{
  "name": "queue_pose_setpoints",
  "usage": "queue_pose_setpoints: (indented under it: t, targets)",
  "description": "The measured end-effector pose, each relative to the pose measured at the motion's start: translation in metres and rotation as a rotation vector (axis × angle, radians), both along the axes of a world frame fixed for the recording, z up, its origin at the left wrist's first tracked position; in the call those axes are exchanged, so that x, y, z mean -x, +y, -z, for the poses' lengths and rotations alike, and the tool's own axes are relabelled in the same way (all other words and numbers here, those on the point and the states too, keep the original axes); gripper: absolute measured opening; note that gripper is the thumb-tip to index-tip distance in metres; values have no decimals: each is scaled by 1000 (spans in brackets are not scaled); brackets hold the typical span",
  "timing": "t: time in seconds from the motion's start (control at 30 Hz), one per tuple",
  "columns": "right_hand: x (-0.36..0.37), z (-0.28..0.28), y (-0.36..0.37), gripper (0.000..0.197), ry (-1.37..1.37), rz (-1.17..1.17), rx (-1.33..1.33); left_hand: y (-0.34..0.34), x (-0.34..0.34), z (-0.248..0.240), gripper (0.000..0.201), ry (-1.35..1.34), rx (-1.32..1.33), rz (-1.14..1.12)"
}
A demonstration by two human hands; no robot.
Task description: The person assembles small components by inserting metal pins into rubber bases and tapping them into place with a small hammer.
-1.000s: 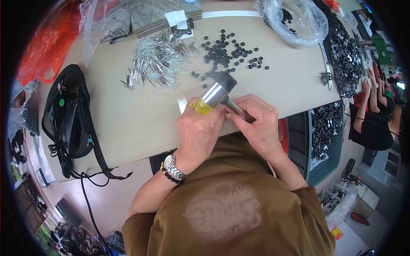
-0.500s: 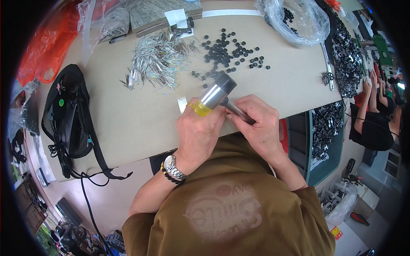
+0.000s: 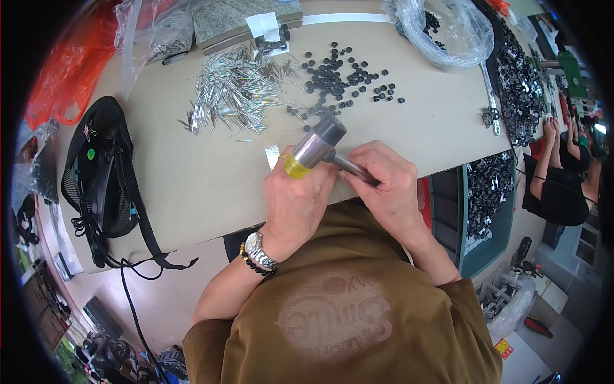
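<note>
My right hand (image 3: 384, 176) is closed round the handle of a two-faced mallet (image 3: 314, 147). Its metal head has one black face and one yellow face, and it hangs over my left hand (image 3: 296, 198). That hand is closed near the table's front edge, and the mallet head hides its fingertips and whatever is between them. Beyond the hands lies a heap of thin silver metal pins (image 3: 233, 93). To its right are scattered small round black caps (image 3: 329, 80); a few near the mallet appear to sit on pins.
A black mesh bag (image 3: 105, 173) with straps and cables lies at the left. Clear plastic bags (image 3: 441, 32) and a stone slab (image 3: 236, 19) stand at the back. A green bin (image 3: 489, 249) of black parts is at the right; another person (image 3: 563, 173) is beyond.
The mallet head has dipped slightly toward my left hand and shifted a little left. Both hands stay in nearly the same place.
</note>
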State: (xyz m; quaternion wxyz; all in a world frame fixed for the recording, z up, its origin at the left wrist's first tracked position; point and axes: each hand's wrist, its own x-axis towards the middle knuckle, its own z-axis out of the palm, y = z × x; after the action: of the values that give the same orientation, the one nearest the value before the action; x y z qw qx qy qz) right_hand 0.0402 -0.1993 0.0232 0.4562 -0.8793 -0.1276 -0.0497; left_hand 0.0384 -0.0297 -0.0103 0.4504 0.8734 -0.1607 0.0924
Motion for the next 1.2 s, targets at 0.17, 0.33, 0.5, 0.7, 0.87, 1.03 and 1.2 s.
queue_pose_setpoints:
  t: [0.17,0.33,0.5,0.7,0.87,1.03,1.2]
  targets:
    - [0,-4,-1,20,2,-3,17,-2,0,-1,11,1,36,-35]
    - [8,-23,-18,35,16,18,-58,0,-4,-3,10,-31,16,-14]
    - [24,-23,-52,48,-234,15,249,-1,-5,-5,10,-48,32,-18]
    - [27,-17,-55,51,-341,0,385,-2,-5,-5,11,-17,41,-49]
    - [27,-18,-50,51,-364,7,376,-2,-6,-3,13,-40,47,-48]
    - [28,-21,-51,40,-192,41,325,-2,-6,-6,12,-30,48,-48]
    - [18,-19,-53,29,178,241,-178,3,-10,-5,11,-141,144,-40]
